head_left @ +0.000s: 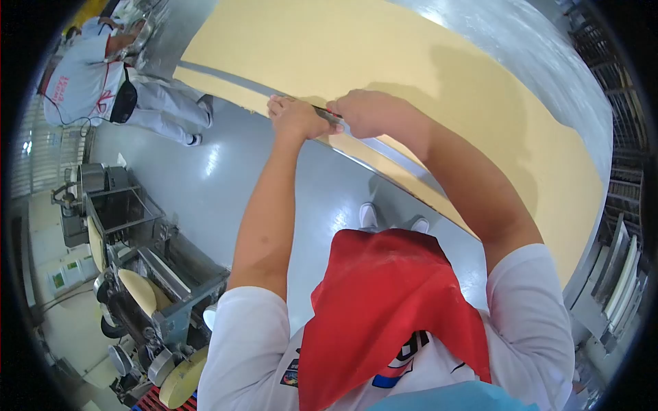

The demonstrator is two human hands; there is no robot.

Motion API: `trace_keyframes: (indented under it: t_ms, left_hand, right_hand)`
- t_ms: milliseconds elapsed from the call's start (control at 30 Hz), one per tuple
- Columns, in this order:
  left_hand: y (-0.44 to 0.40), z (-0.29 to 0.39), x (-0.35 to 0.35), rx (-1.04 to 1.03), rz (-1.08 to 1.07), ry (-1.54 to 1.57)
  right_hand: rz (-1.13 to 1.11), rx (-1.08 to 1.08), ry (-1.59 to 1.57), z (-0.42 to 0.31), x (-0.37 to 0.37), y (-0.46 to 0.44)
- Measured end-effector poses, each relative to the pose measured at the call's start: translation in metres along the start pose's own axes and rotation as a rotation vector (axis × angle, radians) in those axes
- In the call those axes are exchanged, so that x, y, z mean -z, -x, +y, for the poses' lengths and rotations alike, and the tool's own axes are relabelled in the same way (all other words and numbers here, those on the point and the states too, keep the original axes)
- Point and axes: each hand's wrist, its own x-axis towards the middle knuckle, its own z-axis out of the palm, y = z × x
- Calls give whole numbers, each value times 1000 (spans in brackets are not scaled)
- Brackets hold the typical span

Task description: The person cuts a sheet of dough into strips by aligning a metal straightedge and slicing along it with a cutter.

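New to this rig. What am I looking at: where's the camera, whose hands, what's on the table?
There's no robot: one head-worn camera looks down past the wearer's red cloth at two bare hands. On the table lies a large yellow sheet, with a long metal strip across it near the wearer's side. The left hand rests at the strip; the right hand seems closed on a small dark item, too hidden to identify. At upper left, another person is working.
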Motion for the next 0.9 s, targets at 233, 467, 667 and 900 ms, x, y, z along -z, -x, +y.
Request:
trace_keyframes:
  t_ms: [233, 467, 667, 900]
  left_hand:
    - [-6, 0, -1, 25, 0, -70]
    - [25, 42, -22, -63, 92, -21]
    - [88, 132, -27, -81, 4, -17]
    - [93, 148, -11, -11, -54, 24]
  right_hand:
    - [-185, -208, -53, 30, -33, 144]
    - [42, -71, -26, 44, -49, 178]
    - [-50, -112, -21, 68, -69, 225]
    - [-171, -256, -37, 103, -77, 394]
